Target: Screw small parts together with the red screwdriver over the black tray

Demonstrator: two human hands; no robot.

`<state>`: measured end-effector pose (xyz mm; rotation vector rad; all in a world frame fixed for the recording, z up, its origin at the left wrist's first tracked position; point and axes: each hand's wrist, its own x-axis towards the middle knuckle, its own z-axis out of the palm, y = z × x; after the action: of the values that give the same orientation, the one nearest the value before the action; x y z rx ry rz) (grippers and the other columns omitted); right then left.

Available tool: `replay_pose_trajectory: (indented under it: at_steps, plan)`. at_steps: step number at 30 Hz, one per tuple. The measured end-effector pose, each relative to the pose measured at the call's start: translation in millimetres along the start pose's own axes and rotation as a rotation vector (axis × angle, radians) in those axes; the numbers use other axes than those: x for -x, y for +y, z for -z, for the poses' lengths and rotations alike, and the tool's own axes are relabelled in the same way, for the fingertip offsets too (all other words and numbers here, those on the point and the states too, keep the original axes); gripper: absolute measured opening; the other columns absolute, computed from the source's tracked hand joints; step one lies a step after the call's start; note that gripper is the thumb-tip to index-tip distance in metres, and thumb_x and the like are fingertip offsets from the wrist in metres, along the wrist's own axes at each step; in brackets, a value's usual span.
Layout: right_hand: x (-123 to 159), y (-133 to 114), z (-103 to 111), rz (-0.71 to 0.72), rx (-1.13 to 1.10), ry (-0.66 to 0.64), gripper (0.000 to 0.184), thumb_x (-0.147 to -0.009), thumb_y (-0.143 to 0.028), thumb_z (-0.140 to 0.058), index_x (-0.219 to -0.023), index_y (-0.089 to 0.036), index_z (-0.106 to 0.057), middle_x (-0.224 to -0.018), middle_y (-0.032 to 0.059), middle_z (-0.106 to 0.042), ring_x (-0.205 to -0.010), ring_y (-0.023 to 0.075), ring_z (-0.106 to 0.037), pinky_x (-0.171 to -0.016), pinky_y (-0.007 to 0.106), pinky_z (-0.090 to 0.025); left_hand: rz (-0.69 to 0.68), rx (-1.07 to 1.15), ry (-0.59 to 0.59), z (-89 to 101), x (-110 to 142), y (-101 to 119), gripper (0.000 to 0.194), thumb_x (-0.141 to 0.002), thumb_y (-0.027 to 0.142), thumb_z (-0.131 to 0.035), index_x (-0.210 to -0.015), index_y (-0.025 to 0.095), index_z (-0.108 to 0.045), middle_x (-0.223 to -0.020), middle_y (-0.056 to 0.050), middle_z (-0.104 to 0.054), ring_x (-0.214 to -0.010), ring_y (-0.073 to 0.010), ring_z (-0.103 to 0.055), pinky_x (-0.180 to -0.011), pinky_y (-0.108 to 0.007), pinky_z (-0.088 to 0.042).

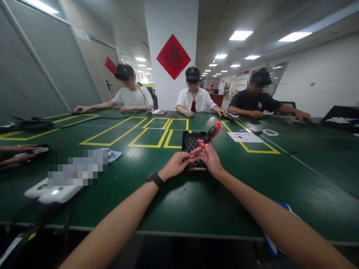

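one red-and-black screwdriver [211, 133], leaning above a black case [184, 144] on the green table [179, 209]; right hand [213, 160] is gripping it, fingers curled. left hand [177, 163]: fingers bunching by its shaft, hold uncertain from here.

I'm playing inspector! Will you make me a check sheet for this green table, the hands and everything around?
Surface: green table, marked with yellow tape outlines.
Job's things: red-and-black screwdriver, held above an open black case.
Clutter: white sheet, white ring, partly blurred white device.
Hands: right hand holds the screwdriver; left hand is beside its shaft, grip unclear.
Cables: black cable across the table's far left.
Surroundings: three people opposite; red diamond sign on a white pillar.
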<state>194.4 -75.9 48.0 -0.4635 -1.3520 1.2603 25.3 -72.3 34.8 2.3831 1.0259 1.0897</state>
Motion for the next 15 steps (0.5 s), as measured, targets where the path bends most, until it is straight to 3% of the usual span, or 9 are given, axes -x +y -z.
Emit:
replay_pose_trajectory:
  at_steps: [4, 9, 15]
  plan:
    - [-1.3, 0.2, 1.6, 0.002, -0.009, 0.013, 0.032, -0.088, -0.04, -0.038, -0.111, -0.02, -0.045, -0.078, 0.0037, -0.064, -0.07, 0.0153, -0.063, -0.063, 0.033, -0.054, 0.01, 0.016, 0.014, -0.3, 1.0, 1.5, 0.024, -0.083, 0.035, -0.05, -0.089, 0.015, -0.063, -0.084, -0.004, -0.065, -0.076, -0.0138, -0.057, -0.074, -0.026, -0.041]
    - [0.4, -4.5, -2.0, -0.018, 0.035, 0.028, 0.032, -0.086, -0.04, -0.044, -0.111, -0.021, -0.046, -0.079, 0.0026, -0.062, -0.068, 0.0133, -0.062, -0.062, 0.03, -0.053, 0.022, -0.07, 0.019, 1.0, -1.4, 3.7, 0.028, -0.076, 0.042, -0.059, -0.08, 0.015, -0.06, -0.076, -0.002, -0.062, -0.071, -0.0137, -0.055, -0.07, -0.026, -0.04]
    - [0.6, -3.8, 0.4, -0.039, -0.024, 0.002, 0.031, -0.087, -0.039, -0.041, -0.112, -0.022, -0.043, -0.078, 0.0025, -0.062, -0.072, 0.0147, -0.063, -0.064, 0.031, -0.054, -0.111, -0.199, -0.034, 3.2, -4.5, 3.8, 0.024, -0.087, 0.034, -0.045, -0.084, 0.016, -0.06, -0.076, -0.003, -0.061, -0.074, -0.0136, -0.053, -0.074, -0.027, -0.037]
